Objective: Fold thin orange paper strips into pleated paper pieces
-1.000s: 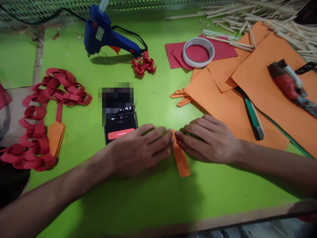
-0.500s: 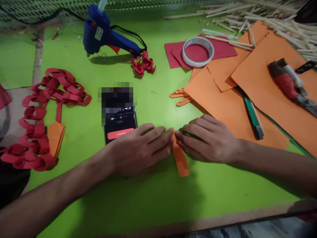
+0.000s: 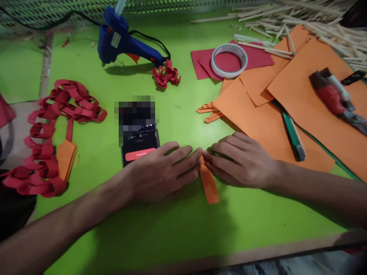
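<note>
**Both hands pinch an orange strip on the green bench**

The left hand [image 3: 160, 172] and right hand [image 3: 241, 160] meet fingertip to fingertip at the far end of a narrow orange strip [image 3: 210, 187], which lies flat on the bench [image 3: 172, 229] and points back toward the person. Each grip is closed on that end of the strip, pressing it down; the rest of the strip lies free.

A phone [image 3: 139, 147] sits just beside the left hand, touching or nearly touching its knuckles. Orange sheets [image 3: 258, 122] lie under the right hand's far side.

Risks, as I judge them: with only one end held, the free end could swing and any fold come out crooked. Uneven pressure might crease or tear the thin paper. A sideways move of the left hand could nudge the phone.
</note>
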Available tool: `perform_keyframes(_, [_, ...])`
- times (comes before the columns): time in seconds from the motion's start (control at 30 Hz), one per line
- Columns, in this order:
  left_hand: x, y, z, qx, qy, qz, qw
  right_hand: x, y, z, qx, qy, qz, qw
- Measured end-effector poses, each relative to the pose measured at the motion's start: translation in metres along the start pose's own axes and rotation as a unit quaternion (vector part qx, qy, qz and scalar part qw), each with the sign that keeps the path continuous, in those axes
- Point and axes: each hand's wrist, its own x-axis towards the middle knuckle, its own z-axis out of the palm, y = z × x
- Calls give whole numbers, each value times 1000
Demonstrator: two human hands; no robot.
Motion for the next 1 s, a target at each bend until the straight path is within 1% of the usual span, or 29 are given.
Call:
perform_keyframes(0.13, [0,1,0,5,-2,0,1000,-1,1,1,35,6,23,999])
perform_keyframes(0.23, [0,1,0,11,4,2,1000,-2,2,0,51,16,12,999])
perform_keyframes(0.47, [0,0,-2,26,20,29,999,-3,1,-1,40,4,13,999])
perform_keyframes(0.63, [-1,1,0,47,35,35,998,-4,2,0,38,8,11,999])
perform_keyframes(1.0, [1,4,-5,62,76,39,994,-2,2,3,13,-46,22,999])
